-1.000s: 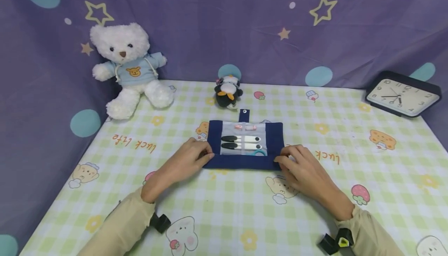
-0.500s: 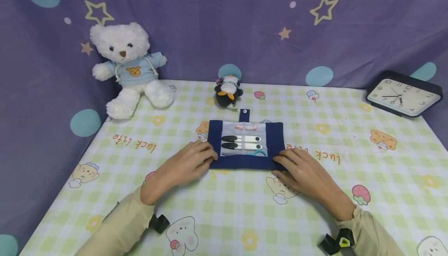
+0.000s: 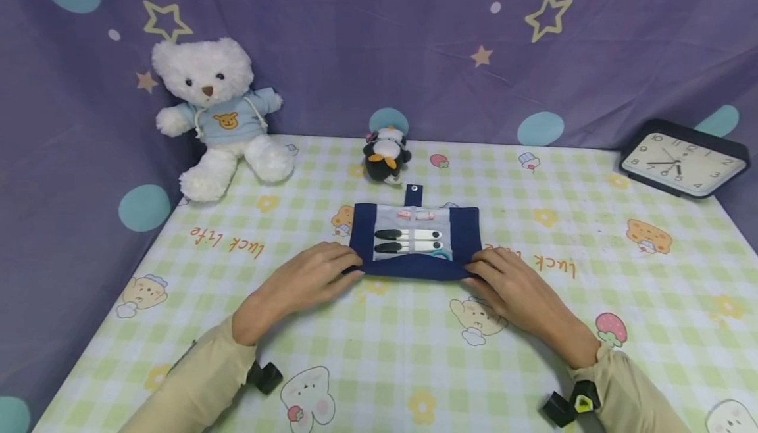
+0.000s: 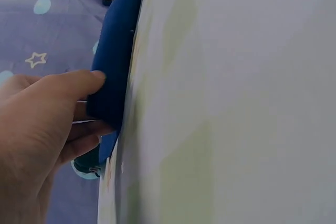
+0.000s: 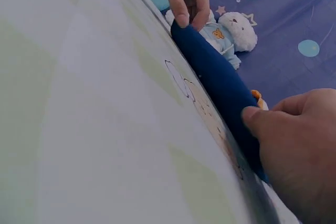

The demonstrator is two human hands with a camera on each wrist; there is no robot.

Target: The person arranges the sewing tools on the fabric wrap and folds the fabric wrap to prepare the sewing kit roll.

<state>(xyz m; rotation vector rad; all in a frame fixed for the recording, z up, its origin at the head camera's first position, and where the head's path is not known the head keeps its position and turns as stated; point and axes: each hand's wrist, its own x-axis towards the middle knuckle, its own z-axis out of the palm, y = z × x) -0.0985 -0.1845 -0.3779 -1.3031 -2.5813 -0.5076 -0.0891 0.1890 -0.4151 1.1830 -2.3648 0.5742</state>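
A navy cloth tool roll [image 3: 414, 268] lies spread on the table, its strap with a metal snap [image 3: 414, 189] pointing away from me. Inside its pale middle panel are two white tools with black ends [image 3: 408, 241], small pink-and-white pieces [image 3: 416, 215] and part of a teal ring [image 3: 439, 255]. My left hand [image 3: 314, 275] pinches the near left corner, thumb on the outer face and fingers behind, as the left wrist view shows. My right hand [image 3: 515, 295] pinches the near right corner the same way. Between them the near edge is raised and bows inward.
A white teddy bear [image 3: 222, 117] sits at the back left, and a small penguin plush [image 3: 386, 156] lies behind the roll. At the back right stands a black-framed clock [image 3: 681, 160]. A checked cloth [image 3: 379, 367] covers the table; a purple curtain [image 3: 355, 45] hangs behind.
Both hands have re-gripped the near corners, and the near edge of the tool roll has lifted and curled away from me, covering more of the teal ring.
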